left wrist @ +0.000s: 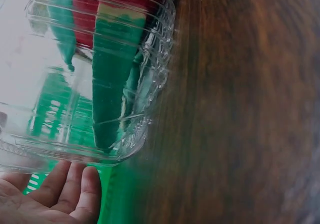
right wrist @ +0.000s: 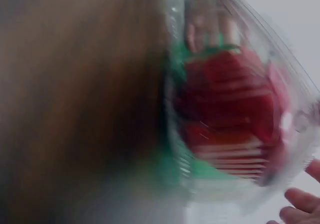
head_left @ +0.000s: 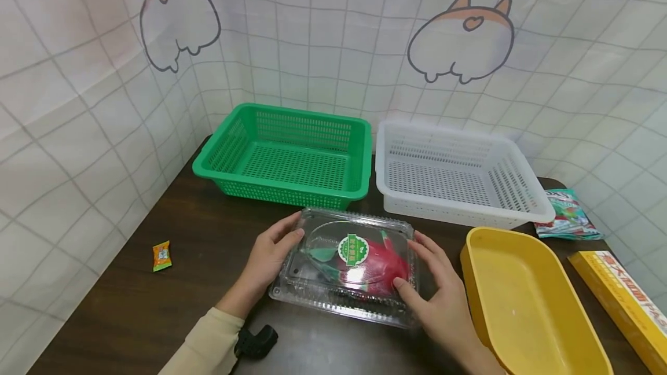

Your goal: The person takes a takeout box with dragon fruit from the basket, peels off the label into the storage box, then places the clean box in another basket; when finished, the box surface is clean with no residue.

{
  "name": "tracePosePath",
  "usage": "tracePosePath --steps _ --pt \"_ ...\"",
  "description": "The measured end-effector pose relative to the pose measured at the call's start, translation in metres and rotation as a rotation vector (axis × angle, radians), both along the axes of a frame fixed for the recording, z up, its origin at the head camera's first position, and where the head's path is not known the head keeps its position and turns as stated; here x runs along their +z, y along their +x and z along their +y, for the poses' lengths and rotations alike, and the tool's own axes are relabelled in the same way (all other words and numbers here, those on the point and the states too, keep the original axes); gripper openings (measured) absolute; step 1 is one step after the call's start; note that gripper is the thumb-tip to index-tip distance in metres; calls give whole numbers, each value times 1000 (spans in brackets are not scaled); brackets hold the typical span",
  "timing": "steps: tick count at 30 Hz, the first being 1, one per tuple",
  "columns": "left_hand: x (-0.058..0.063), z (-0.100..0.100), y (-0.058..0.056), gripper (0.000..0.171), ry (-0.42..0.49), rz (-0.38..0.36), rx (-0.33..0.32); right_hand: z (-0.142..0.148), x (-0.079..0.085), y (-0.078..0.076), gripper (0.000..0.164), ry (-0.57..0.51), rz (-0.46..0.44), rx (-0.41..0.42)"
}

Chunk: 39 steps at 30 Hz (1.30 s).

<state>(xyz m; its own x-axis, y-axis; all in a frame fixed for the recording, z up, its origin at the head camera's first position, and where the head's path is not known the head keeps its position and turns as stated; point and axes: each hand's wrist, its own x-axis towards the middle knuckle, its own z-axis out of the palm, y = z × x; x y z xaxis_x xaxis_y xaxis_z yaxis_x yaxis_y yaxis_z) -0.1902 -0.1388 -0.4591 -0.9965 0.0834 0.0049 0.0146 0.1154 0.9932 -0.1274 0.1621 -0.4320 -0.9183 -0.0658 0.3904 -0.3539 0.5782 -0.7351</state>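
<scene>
The left hand and right hand grip opposite ends of a clear rectangular plastic box containing a red-and-green fruit-shaped object, before the green perforated plastic basket. Only the head view shows its round green-and-white label clearly; the left wrist view reveals a long green point.

Clear container, red-and-green object inside, wooden tabletop
</scene>
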Motion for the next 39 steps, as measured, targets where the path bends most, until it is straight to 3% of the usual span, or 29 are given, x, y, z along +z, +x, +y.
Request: tracePosePath --steps 6,10,17,26,34,39 --pt "-1 -2 -1 49 -3 -7 -4 -6 23 -22 49 198 55 175" --pt "-2 0 0 49 14 -7 -17 -10 34 -36 41 256 23 270" --pt "-3 1 3 49 18 -4 -12 -18 42 -47 35 272 -60 277" --pt "-2 -2 -1 47 25 -3 8 -25 41 -51 28 281 -57 251" --pt "-1 -11 -8 48 44 -101 -28 -23 50 -44 32 325 -107 322" --pt "-1 -16 -6 49 54 -136 -44 -27 54 -39 29 399 -63 378"
